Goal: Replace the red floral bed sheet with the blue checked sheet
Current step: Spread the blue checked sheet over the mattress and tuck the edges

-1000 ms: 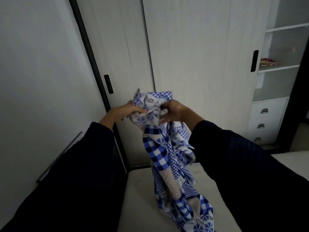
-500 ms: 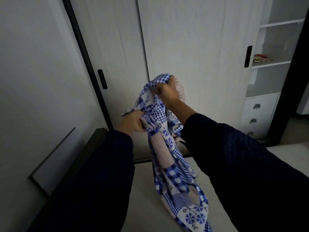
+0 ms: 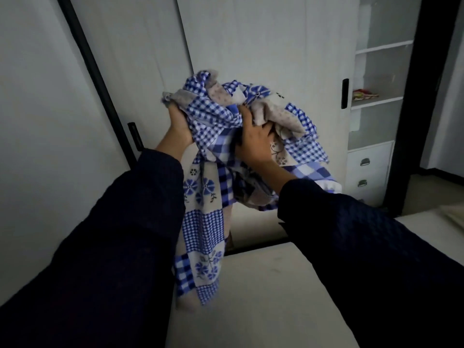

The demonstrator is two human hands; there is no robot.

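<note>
— Fingers (image 3: 247, 116) of the right hand (image 3: 253, 139) are curled into the sheet (image 3: 213, 114), clamped on a bunch of it. Can you see the left ones?

— Hardly. The left hand (image 3: 179, 124) grips the cloth from below, at about the same height, and its fingertips are buried in the folds. Both hands hold the bundle up in front of the wardrobe (image 3: 263, 46).

— Where does the rest of the sheet go?

— One long tail hangs between the dark sleeves (image 3: 120, 234) down over the near mattress (image 3: 263, 297). I cannot tell whether its end touches. A shorter fold droops to the right, behind the right wrist.

— What is around?

— Far right, open shelves (image 3: 384, 43) with a small red and yellow thing (image 3: 364, 94), too blurred to name. Drawers (image 3: 367, 169) sit under them. The arms cover much of the mattress, and the frame's edge cuts off its near end.

— What has changed from half a second ago?

— The left hand has come up level with the right. More cloth is gathered at the top, and the tail has been lifted, so it now ends within view.
</note>
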